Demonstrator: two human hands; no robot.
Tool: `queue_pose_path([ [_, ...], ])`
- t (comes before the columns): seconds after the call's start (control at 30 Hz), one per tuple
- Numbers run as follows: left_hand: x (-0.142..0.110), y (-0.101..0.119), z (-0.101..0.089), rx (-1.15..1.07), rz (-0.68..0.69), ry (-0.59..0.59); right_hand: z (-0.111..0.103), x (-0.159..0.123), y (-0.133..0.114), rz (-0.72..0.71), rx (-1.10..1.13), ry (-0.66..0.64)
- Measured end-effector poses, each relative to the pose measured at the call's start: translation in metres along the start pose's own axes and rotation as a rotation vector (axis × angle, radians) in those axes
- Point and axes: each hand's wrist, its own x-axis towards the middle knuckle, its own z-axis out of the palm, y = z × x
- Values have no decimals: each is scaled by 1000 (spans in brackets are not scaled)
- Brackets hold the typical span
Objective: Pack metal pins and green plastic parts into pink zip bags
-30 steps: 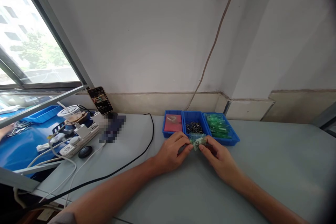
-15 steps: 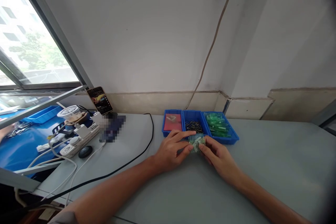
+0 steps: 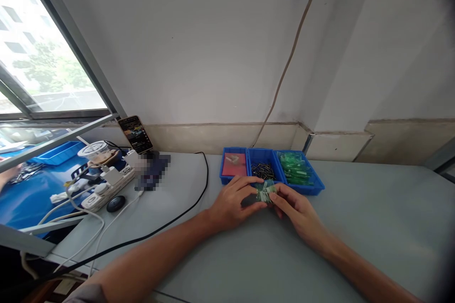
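Between my two hands is a small clear plastic packet with green and white print (image 3: pixel 265 192). My left hand (image 3: pixel 236 202) closes its fingers on the packet's left edge. On the opposite side, my right hand (image 3: pixel 292 206) pinches the packet between thumb and fingers. What lies inside the packet is too small to make out. Just beyond the hands stand a blue bin with a pink-red pad (image 3: pixel 234 166), a blue bin of small dark metal pieces (image 3: pixel 262 171) that look like screws, and a blue bin of green-printed packets (image 3: pixel 295 169).
A black cable (image 3: pixel 170 221) runs across the grey table (image 3: pixel 369 227). To the left are a propped phone (image 3: pixel 135 133), a power strip (image 3: pixel 106 194), a black mouse (image 3: pixel 115 204) and a lidded cup (image 3: pixel 93 150). Part of another person's hand (image 3: pixel 7 173) shows at the far left edge.
The packet has turned slightly between my hands. My left thumb has shifted a little to the right along it, and my right fingers have moved slightly. The bins stay put.
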Motion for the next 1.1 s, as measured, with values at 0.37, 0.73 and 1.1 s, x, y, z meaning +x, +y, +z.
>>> queue_pose_path([
  [0.37,-8,-4,8,-76,-178,47,1,2,4,21,112,-8],
  [0.73,-7,-10,8,16,-57,26,-1,5,8,-39,-49,56],
  [1.1,-4,-4,4,57,33,-20,1,0,9,-71,-270,8],
])
